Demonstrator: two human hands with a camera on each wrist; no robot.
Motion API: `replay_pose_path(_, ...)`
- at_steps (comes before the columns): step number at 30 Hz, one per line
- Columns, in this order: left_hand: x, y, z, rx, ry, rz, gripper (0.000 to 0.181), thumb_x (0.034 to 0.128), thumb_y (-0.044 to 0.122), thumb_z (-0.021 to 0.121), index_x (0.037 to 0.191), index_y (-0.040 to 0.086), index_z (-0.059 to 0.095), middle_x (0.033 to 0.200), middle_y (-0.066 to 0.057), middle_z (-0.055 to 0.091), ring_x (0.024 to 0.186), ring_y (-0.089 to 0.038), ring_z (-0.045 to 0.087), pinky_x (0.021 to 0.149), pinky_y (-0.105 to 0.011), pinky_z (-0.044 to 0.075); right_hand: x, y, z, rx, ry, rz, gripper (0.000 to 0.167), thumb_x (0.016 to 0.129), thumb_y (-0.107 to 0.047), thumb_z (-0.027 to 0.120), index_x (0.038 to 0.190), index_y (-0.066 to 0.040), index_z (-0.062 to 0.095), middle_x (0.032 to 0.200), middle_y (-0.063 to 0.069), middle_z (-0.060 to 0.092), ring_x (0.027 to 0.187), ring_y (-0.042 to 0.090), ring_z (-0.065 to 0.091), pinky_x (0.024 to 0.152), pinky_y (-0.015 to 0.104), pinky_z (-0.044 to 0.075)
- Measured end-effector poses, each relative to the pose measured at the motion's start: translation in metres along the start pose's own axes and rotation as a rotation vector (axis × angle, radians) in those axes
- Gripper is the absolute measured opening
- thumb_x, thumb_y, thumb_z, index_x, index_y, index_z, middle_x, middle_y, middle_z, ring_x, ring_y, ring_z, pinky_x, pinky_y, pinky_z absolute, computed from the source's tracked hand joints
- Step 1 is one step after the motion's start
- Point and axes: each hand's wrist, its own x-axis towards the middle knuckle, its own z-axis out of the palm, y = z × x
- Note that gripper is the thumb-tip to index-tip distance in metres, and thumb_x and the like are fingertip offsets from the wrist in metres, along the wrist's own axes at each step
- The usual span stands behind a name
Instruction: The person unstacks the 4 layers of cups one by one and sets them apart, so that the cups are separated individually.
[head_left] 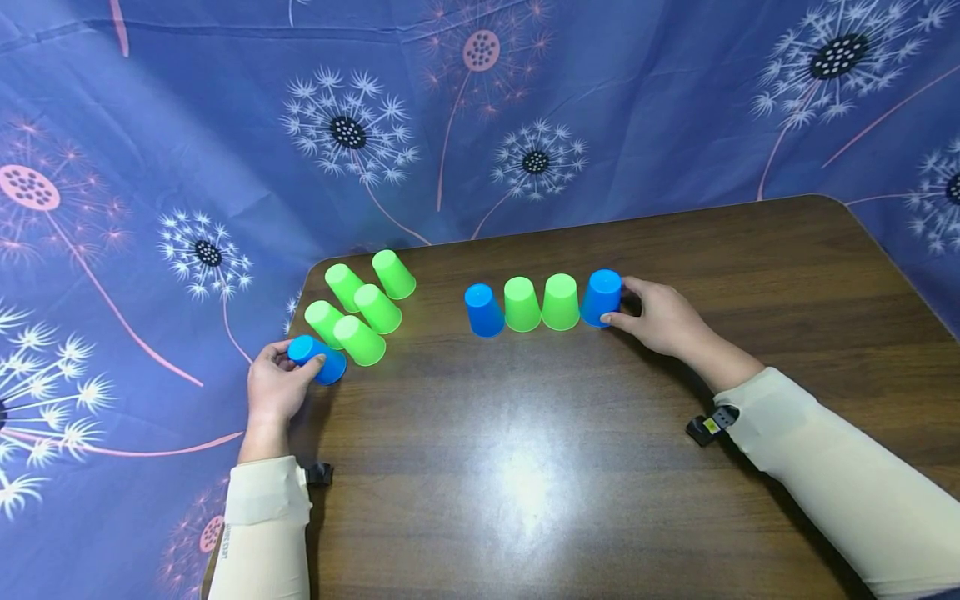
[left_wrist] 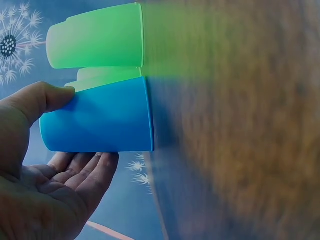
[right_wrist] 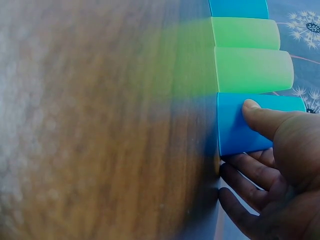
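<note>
At the table's left edge my left hand (head_left: 276, 385) holds an upside-down blue cup (head_left: 318, 360) between thumb and fingers. Its rim meets the tabletop in the left wrist view, where the thumb (left_wrist: 55, 96) lies on the cup's side. Several green cups (head_left: 361, 340) stand upside down just beyond it. Over at the right, my right hand (head_left: 663, 317) grips another blue cup (right_wrist: 235, 125), thumb on one side, fingers on the other. That cup ends a row with two green cups (head_left: 561, 302) and a further blue cup (head_left: 484, 310), all upside down.
The brown wooden table (head_left: 450, 467) has a bright reflection near its middle. Behind it and along its left side hangs a blue cloth (head_left: 660, 108) with dandelion prints. A small dark device (head_left: 708, 427) sits at the right sleeve's cuff.
</note>
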Motion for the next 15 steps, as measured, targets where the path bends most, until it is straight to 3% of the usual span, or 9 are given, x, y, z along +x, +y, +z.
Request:
replay_pose_path(6,-0.0011,0.0014,0.0003,-0.007,-0.01,-0.005,0.067,0.0929,0.03,0.081,0.144,-0.003,0.052,0.133,-0.022,0.06,0.122,-0.03,0.061,0.086,-0.017,0.048,0.0008,0.0003,0.0006,-0.001,0.002,-0.002,0.065,0.1,-0.039,0.074,0.147,-0.001,0.052,0.139,0.027,0.061,0.131,0.048,0.055,0.105,0.068,0.044)
replay_pose_path(15,0.0003,0.0,0.0028,-0.001,0.004,0.017,0.065,0.0919,0.026,0.081,0.141,-0.005,0.053,0.126,-0.021,0.062,0.111,-0.025,0.059,0.083,-0.015,0.046,0.0012,0.0021,0.0012,-0.002,0.001,-0.003,0.064,0.099,-0.04,0.074,0.146,-0.002,0.053,0.138,0.026,0.062,0.13,0.048,0.055,0.105,0.069,0.044)
